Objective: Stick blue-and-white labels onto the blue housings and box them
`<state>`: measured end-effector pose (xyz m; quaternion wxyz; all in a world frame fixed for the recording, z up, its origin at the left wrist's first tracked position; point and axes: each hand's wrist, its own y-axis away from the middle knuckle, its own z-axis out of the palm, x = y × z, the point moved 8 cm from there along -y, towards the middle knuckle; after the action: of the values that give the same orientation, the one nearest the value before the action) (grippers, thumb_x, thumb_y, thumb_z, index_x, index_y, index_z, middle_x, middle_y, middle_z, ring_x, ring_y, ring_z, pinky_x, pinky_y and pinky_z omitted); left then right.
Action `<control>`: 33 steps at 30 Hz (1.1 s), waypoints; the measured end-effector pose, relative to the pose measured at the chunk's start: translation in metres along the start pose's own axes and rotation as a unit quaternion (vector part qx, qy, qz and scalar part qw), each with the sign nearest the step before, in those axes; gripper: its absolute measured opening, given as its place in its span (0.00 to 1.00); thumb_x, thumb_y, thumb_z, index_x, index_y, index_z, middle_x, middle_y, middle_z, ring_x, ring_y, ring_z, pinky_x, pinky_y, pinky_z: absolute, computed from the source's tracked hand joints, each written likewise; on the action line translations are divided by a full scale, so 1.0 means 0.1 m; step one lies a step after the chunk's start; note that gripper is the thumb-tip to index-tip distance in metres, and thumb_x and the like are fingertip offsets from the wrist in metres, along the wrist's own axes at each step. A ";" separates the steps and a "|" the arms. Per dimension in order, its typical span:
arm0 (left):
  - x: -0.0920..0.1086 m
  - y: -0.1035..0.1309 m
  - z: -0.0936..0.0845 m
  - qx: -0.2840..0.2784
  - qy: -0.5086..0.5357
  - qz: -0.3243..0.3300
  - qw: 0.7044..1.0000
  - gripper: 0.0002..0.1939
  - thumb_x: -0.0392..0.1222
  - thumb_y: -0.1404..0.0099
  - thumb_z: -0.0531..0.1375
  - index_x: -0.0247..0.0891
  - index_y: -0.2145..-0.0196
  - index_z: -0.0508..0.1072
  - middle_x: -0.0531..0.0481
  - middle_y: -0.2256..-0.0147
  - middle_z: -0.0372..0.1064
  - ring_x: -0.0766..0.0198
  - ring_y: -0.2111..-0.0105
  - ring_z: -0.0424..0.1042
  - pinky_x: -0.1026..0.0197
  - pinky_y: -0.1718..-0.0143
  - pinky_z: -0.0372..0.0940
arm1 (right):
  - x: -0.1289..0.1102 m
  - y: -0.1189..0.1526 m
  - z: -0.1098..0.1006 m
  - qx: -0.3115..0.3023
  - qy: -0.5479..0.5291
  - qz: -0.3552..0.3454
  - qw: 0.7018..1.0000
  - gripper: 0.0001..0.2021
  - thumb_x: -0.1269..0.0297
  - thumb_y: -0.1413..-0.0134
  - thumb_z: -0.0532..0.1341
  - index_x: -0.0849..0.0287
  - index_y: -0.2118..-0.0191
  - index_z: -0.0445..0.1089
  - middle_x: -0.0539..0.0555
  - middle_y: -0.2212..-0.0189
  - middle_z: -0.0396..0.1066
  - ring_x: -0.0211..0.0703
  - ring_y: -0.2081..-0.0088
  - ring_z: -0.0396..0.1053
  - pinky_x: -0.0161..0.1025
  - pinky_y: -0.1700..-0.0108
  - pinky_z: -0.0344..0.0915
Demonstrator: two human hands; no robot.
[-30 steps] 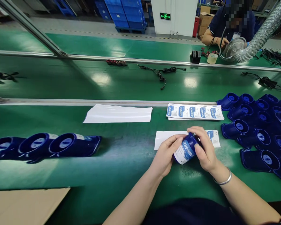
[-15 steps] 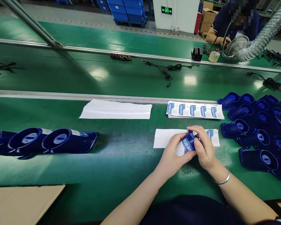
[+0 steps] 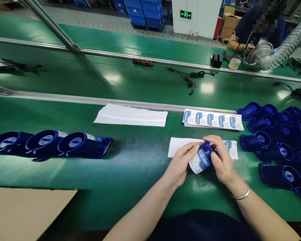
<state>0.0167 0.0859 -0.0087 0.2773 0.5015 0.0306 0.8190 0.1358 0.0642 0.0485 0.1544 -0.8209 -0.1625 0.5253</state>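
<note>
Thumb of my left hand (image 3: 176,167) has shifted up. Grip: it and my right hand (image 3: 223,164) clamped on dark-blue cylindrical plastic housing (image 3: 207,147); blue-and-white label (image 3: 200,161) applied, printed label strips (image 3: 214,119) left.

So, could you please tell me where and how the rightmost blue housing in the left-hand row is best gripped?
I'd pinch the blue housing by its flared end, coming from the right. That end juts out freely, whereas its round mouth crowds the neighbouring housing; this also spares the label on its upper side.
</note>
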 end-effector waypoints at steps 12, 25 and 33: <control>0.03 0.05 0.07 0.000 -0.061 0.057 0.997 0.14 0.51 0.36 0.65 0.39 0.58 0.74 0.48 0.57 0.72 0.58 0.54 0.69 0.59 0.52 0.64 | -0.02 0.03 0.03 0.008 0.022 -0.006 1.000 0.18 0.56 0.29 0.47 0.52 0.42 0.65 0.59 0.50 0.66 0.55 0.47 0.65 0.58 0.45 0.63; 0.05 0.06 0.13 -0.003 -0.418 0.123 0.900 0.25 0.42 0.44 0.67 0.40 0.49 0.66 0.43 0.52 0.70 0.49 0.53 0.71 0.47 0.52 0.66 | 0.02 0.02 0.02 -0.014 0.055 0.065 0.996 0.16 0.60 0.29 0.49 0.54 0.43 0.65 0.58 0.52 0.67 0.53 0.48 0.65 0.54 0.45 0.64; 0.00 0.03 0.13 -0.058 -0.314 0.074 0.945 0.25 0.48 0.36 0.64 0.39 0.44 0.66 0.40 0.45 0.68 0.47 0.45 0.68 0.46 0.43 0.63 | 0.22 0.03 0.02 -0.029 0.032 0.138 0.990 0.15 0.56 0.29 0.51 0.51 0.44 0.67 0.56 0.51 0.69 0.52 0.46 0.66 0.51 0.44 0.65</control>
<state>0.0263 0.0807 -0.0019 0.2407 0.7169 -0.1428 0.6386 0.1428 0.0714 0.0284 0.0617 -0.8558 -0.0580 0.5104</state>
